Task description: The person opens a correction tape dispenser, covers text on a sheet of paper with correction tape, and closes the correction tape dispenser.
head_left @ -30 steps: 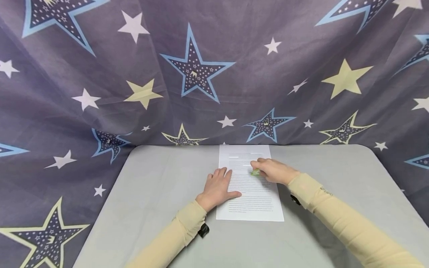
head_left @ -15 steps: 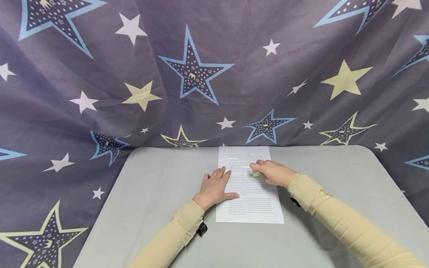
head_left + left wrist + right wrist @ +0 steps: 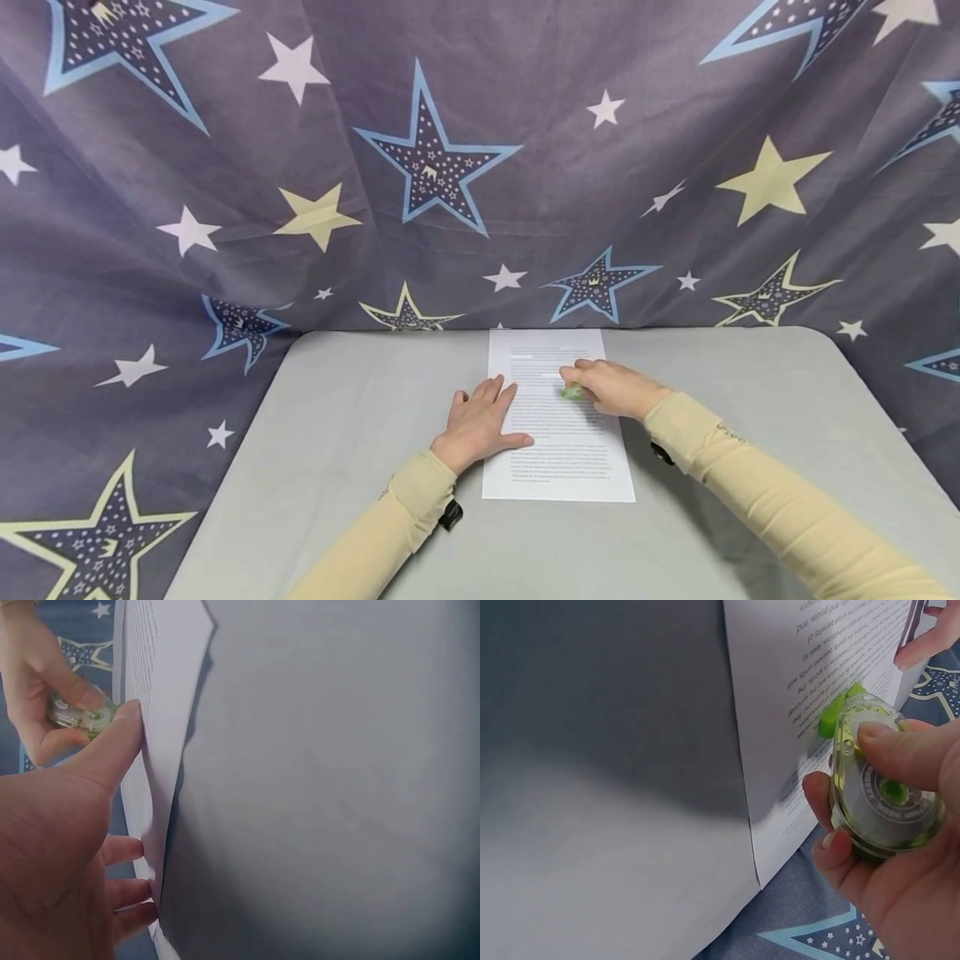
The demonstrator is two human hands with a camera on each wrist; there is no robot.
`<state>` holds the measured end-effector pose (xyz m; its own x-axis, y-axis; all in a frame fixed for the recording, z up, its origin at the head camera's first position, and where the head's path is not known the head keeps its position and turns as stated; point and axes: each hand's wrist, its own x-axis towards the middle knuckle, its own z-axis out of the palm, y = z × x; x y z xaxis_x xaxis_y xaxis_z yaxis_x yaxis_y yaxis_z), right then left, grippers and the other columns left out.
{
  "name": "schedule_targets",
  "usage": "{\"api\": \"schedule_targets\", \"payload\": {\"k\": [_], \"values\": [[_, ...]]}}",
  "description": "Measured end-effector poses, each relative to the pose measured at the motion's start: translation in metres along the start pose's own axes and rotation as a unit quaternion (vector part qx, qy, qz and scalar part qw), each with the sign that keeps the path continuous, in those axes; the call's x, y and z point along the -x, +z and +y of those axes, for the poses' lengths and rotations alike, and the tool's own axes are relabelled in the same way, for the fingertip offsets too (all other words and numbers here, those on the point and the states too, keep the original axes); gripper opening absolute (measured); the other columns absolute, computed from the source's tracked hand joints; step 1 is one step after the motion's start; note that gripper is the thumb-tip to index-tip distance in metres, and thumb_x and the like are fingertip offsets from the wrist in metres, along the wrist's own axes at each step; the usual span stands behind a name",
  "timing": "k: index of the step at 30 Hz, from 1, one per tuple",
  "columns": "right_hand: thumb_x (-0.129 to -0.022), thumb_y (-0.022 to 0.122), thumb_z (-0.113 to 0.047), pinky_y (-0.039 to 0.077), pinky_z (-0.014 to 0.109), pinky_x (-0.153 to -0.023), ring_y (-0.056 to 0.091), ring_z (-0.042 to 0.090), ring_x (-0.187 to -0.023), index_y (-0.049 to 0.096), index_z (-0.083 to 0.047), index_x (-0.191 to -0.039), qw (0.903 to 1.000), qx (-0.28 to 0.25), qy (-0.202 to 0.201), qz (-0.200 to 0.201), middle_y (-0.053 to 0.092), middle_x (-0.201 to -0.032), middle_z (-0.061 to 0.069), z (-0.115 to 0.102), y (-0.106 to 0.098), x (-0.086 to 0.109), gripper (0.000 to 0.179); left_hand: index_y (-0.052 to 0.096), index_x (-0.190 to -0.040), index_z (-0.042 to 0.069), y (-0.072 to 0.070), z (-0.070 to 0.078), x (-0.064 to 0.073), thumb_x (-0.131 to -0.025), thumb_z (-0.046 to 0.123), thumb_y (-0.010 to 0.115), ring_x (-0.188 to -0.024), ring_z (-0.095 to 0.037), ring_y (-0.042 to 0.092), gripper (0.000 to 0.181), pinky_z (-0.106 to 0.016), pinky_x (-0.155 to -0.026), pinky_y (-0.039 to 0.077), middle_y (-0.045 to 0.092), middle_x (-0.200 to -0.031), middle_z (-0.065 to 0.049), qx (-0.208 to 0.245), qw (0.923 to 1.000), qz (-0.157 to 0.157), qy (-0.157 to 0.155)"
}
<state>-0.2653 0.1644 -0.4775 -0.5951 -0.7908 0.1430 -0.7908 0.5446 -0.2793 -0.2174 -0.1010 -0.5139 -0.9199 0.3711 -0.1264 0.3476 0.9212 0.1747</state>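
A printed sheet of paper (image 3: 558, 492) lies on the grey table, its far edge at the table's back edge. My left hand (image 3: 480, 425) rests on the sheet's left side, fingers spread and thumb stretched across the text. In my right hand (image 3: 618, 388) I hold a clear and green correction tape dispenser (image 3: 885, 791), thumb on one face and fingers curled round the other. Its green tip (image 3: 832, 716) is right at the printed lines. From the head view only a bit of the dispenser (image 3: 573, 391) shows below the fingers. White strips cover parts of some upper lines.
The grey table (image 3: 352, 400) extends on both sides of the sheet. Behind it hangs a dark curtain (image 3: 480, 267) with a star pattern. A black wrist camera (image 3: 451, 515) sits under the left cuff.
My left hand has slid slightly left on the sheet. The head view has shifted a little, and the right hand with the dispenser stays at nearly the same spot on the page.
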Motion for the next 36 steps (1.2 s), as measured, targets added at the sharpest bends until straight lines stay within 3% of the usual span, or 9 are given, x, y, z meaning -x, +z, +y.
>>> {"api": "schedule_targets", "payload": {"k": [25, 31, 36], "values": [[-0.087, 0.068, 0.014, 0.044, 0.028, -0.059, 0.047, 0.013, -0.064, 0.048, -0.010, -0.089, 0.9999, 0.008, -0.010, 0.011, 0.053, -0.077, 0.004, 0.0020, 0.0014, 0.0035, 0.032, 0.043, -0.159, 0.014, -0.0014, -0.0002, 0.0038, -0.086, 0.071, 0.071, -0.151, -0.032, 0.036, 0.096, -0.059, -0.106, 0.035, 0.037, -0.165, -0.014, -0.006, 1.0000, 0.003, 0.004], [-0.088, 0.067, 0.013, 0.044, 0.029, -0.061, 0.048, 0.014, -0.065, 0.049, -0.011, -0.091, 0.9999, 0.010, -0.001, 0.011, 0.054, -0.078, 0.004, 0.0052, 0.0015, 0.0048, 0.030, 0.045, -0.158, 0.013, -0.0036, -0.0001, 0.0041, -0.087, 0.070, 0.070, -0.150, -0.032, 0.038, 0.095, -0.059, -0.105, 0.037, 0.039, -0.164, -0.014, -0.016, 0.9998, 0.012, 0.008], [-0.091, 0.067, 0.010, 0.048, 0.032, -0.064, 0.050, 0.015, -0.067, 0.050, -0.011, -0.094, 0.9997, 0.021, 0.011, 0.012, 0.051, -0.080, 0.000, 0.0059, 0.0044, 0.0080, 0.028, 0.043, -0.160, 0.014, -0.0018, 0.0000, 0.0025, -0.088, 0.071, 0.069, -0.152, -0.032, 0.034, 0.096, -0.060, -0.108, 0.035, 0.036, -0.166, -0.014, -0.010, 0.9999, 0.002, 0.005]]}}
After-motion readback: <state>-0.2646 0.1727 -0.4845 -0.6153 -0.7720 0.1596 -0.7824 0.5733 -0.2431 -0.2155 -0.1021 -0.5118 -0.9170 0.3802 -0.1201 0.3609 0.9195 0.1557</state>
